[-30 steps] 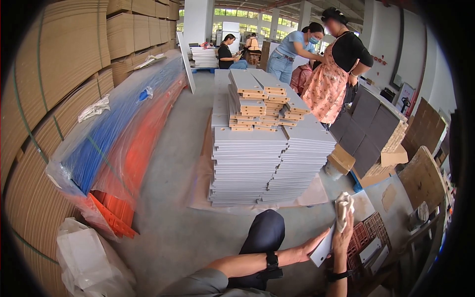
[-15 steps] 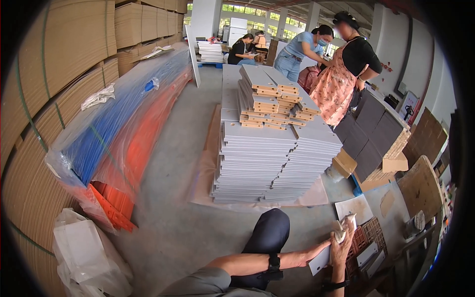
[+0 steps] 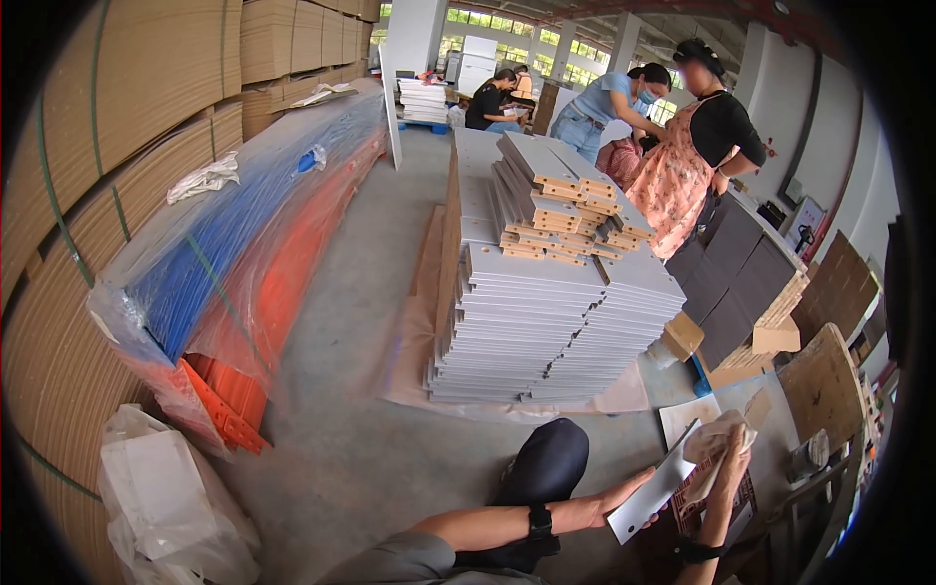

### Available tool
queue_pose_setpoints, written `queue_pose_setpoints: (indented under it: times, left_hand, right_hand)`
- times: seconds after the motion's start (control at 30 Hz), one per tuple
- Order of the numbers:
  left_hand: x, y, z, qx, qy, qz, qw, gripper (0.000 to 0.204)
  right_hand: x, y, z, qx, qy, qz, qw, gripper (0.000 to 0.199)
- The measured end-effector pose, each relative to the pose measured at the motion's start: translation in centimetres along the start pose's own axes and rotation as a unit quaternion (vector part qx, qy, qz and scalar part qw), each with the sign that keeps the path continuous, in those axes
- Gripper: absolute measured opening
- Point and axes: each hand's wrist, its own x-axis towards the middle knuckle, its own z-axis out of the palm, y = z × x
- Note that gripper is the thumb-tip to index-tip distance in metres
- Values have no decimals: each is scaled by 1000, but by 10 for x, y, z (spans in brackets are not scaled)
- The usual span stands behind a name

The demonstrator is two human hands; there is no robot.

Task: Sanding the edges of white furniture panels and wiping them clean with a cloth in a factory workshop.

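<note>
My left hand [image 3: 620, 495] grips a narrow white panel [image 3: 653, 487] near its lower end, with the fingers wrapped behind its edge. The panel is tilted, and a small dark round hole shows near its lower end. Bunched in my right hand [image 3: 727, 470] is a pale beige cloth [image 3: 712, 439], hanging beside the panel's upper end. Whether the cloth touches the panel I cannot tell. Below my hands lie reddish-brown slatted pieces [image 3: 743, 495], partly hidden by the panel and my right arm.
Ahead stands a tall stack of grey-white panels [image 3: 526, 331], with shorter boards [image 3: 551, 200] on top. Plastic-wrapped blue and orange beams [image 3: 263, 283] lie to the left beside stacked brown boards [image 3: 127, 146]. Two people stand beyond the stack. A wooden board [image 3: 824, 380] leans at right.
My right hand has moved right and up from the panel, and the cloth hangs looser. The panel now shows its broad face. My view has shifted slightly.
</note>
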Motion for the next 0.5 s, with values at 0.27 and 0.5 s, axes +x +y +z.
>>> queue_pose_setpoints:
  times: [0.27, 0.5]
  left_hand:
    - [51, 30, -30, -101, 19, 122, 987, 57]
    - [42, 113, 21, -26, -41, 218, 975, 76]
  right_hand:
    - [-89, 34, 75, -353, -135, -193, 906, 50]
    - [-161, 41, 69, -258, -330, -103, 902, 20]
